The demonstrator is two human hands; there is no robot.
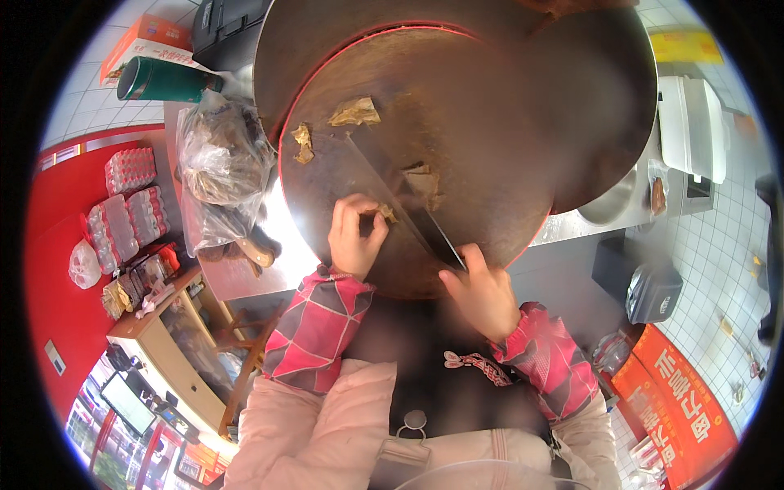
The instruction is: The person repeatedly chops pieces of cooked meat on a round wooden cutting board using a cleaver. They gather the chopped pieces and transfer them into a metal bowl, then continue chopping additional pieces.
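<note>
My right hand (pixel 486 291) grips a broad-bladed kitchen knife (pixel 436 234) near its handle end. The blade slants up and left across a round brown board (pixel 343 177) with a red rim. Between thumb and forefinger, my left hand (pixel 357 236) pinches a small brownish-yellow scrap (pixel 387 212) beside the blade. A flat, wrinkled scrap (pixel 355 113) lies beyond the knife's tip, and a narrower scrap (pixel 303 143) lies left of it. Another pale brown piece (pixel 422 180) rests on the board to the blade's right. What kind of food these are, I cannot tell.
Behind the board curves a large dark metal pan (pixel 603 128). At left stand a clear plastic bag (pixel 220 159) with brown contents, a wooden-handled tool (pixel 256 250) and a green cylinder (pixel 168 79). A white container (pixel 692 128) is at right. A blurred patch covers the upper right.
</note>
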